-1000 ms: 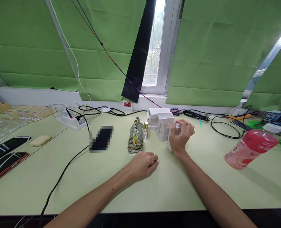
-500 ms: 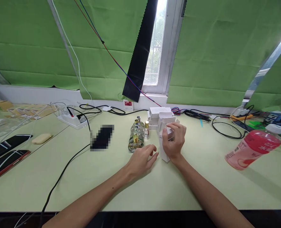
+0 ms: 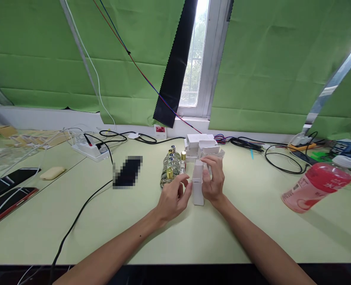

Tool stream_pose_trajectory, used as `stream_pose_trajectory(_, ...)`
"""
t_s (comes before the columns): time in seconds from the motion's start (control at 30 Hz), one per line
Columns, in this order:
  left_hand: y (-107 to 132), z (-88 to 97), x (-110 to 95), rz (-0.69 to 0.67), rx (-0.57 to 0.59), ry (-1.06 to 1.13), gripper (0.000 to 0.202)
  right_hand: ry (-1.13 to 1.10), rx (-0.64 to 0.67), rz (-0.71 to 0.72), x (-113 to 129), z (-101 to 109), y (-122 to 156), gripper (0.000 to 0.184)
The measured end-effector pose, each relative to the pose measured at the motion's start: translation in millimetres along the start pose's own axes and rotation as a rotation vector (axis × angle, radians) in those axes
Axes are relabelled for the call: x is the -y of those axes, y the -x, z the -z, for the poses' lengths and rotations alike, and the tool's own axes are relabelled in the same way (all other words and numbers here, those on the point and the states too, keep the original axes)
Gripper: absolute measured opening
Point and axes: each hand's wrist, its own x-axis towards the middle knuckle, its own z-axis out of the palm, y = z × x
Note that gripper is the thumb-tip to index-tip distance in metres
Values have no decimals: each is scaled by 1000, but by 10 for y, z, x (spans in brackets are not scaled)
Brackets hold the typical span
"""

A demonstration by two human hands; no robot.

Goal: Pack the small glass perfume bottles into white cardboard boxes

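A small white carton [image 3: 198, 189] stands upright on the pale green table [image 3: 151, 233], its top flap open. My right hand [image 3: 213, 183] is wrapped round its right side. My left hand [image 3: 174, 197] pinches its left edge with thumb and fingers. Just behind the left hand stands a row of glass perfume bottles with gold caps [image 3: 169, 171]. A stack of more white cartons [image 3: 201, 146] sits behind the held one.
A pink drink bottle [image 3: 313, 187] lies tilted at the right. Black cables [image 3: 279, 154] and a white power strip [image 3: 90, 150] run along the back. Two phones [image 3: 7, 190], a cream case [image 3: 51, 173] and a blurred dark object [image 3: 128, 171] lie at the left.
My right hand has carried the white carton from beside the stack toward me and to the left. My left hand rose from resting on the table and took hold of its left edge.
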Motion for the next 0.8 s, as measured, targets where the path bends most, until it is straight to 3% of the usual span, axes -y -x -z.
stream_pose_trajectory(0.17, -25, 21, -1, -67, -30, -5, 31, -40, 31, -20, 2, 1, 8, 26)
stream_pose_trajectory(0.3, -52, 45, -7, -107, 23, -53, 29, -44, 40, -33, 5, 0, 16, 27)
stream_pose_trajectory(0.8, -16, 6, 22, 28, 45, -76, 18, 0, 35, -61, 10, -21, 19, 23)
